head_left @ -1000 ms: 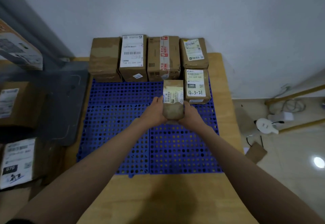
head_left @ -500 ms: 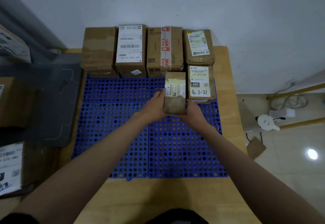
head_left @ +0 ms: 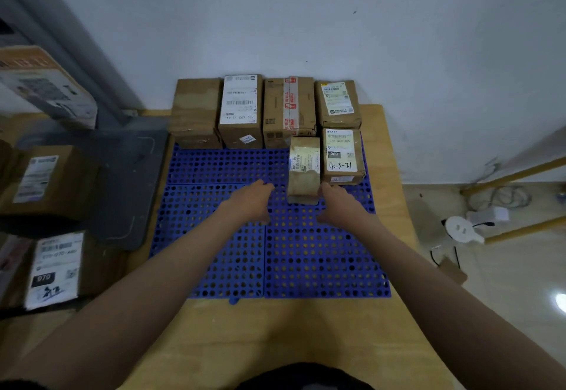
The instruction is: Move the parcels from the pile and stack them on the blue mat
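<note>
Small brown parcel (head_left: 303, 172): stands on blue mat (head_left: 275, 255), far right, touching the parcel marked 4-3-21 (head_left: 342, 155). Left hand (head_left: 251, 201) and right hand (head_left: 338, 203): flank it, fingers relaxed, grasping nothing.

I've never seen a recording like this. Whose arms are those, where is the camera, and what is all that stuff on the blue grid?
There is no machine here: these are a person's two bare arms, filmed by one wide-angle camera worn on the head, looking forward and down.

A wooden table stands against a wall, and on it lies the blue mat, a plastic grid full of holes. Along its far edge stand four cardboard parcels in a row. In front of them, at the right, is a parcel marked 4-3-21, with a narrow parcel beside it.

The left hand hangs open over the mat, apart from the narrow parcel. The right hand is open too, near that parcel's corner; neither holds anything.

More parcels wait at the left.
</note>
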`<state>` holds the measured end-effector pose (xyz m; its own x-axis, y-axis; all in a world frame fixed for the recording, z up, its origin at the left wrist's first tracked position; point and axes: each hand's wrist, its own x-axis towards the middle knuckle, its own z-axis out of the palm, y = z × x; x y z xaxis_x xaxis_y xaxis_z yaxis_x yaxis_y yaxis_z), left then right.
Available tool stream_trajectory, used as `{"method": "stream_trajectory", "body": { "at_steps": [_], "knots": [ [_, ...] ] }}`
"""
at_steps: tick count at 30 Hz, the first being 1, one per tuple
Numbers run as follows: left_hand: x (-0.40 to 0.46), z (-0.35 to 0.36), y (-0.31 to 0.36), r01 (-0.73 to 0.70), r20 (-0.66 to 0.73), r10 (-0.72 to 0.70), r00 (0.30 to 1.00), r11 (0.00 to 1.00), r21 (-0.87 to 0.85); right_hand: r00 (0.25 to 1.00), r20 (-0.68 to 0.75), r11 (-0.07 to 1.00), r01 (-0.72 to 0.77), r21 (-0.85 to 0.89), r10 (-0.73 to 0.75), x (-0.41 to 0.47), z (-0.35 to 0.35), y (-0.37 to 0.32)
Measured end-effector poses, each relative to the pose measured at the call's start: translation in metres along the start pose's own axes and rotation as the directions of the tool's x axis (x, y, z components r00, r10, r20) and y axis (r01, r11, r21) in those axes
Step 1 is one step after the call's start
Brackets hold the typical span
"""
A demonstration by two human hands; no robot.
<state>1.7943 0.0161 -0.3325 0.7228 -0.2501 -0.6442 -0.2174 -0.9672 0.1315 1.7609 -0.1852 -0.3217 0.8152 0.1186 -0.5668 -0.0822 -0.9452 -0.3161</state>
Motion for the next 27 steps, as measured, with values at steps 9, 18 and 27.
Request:
{"method": "stream_trajectory", "body": {
  "at_steps": [9, 18, 27],
  "knots": [
    [-0.107, 0.019, -0.029, 0.080, -0.044, -0.081, 0.996, 0.996, -0.027, 0.986, 0.070, 0.980, 0.158, -0.117, -0.151, -0.070, 0.017, -0.059],
    [-0.208, 0.057, -0.090, 0.150, -0.138, -0.176, 0.975, 0.973, -0.178, 0.947, 0.131, 0.929, 0.314, -0.194, -0.293, -0.110, 0.049, -0.137],
    [-0.281, 0.090, -0.164, 0.207, -0.210, -0.258, 0.943, 0.950, -0.234, 0.923, 0.145, 0.904, 0.380, -0.197, -0.356, -0.132, 0.085, -0.210]
  ]
}}
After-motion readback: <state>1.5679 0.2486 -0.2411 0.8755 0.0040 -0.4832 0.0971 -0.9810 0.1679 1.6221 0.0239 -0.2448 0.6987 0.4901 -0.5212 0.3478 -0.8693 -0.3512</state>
